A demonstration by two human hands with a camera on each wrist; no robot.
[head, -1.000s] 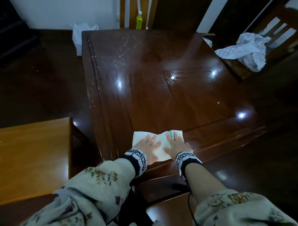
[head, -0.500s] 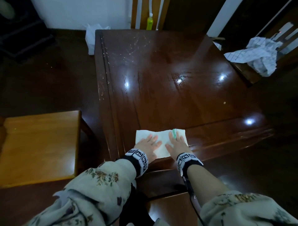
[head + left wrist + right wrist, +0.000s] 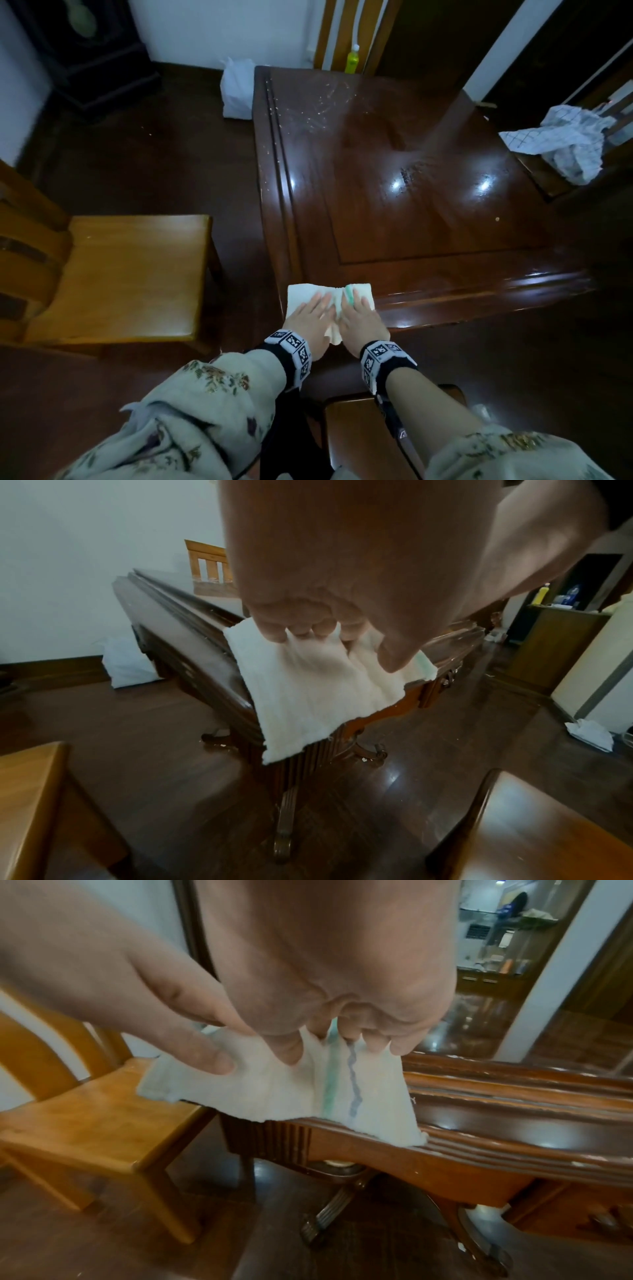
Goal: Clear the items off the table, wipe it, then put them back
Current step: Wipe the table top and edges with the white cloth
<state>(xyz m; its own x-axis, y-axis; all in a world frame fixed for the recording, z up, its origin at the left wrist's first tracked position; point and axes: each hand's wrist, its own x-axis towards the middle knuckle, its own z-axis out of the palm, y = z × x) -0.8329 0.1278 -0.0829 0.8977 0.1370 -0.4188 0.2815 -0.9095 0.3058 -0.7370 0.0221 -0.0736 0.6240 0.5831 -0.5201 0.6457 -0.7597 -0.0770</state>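
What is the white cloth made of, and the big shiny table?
The cloth looks like soft, fuzzy woven cotton: it wrinkles under the left hand and right hand and has frayed edges. The table looks like dark wood with glossy varnish: grain lines show, and lamps reflect as bright spots.

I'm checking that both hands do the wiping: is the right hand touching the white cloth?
Touching. In the right wrist view the right hand has its fingers and thumb pressed onto the white cloth at the table edge.
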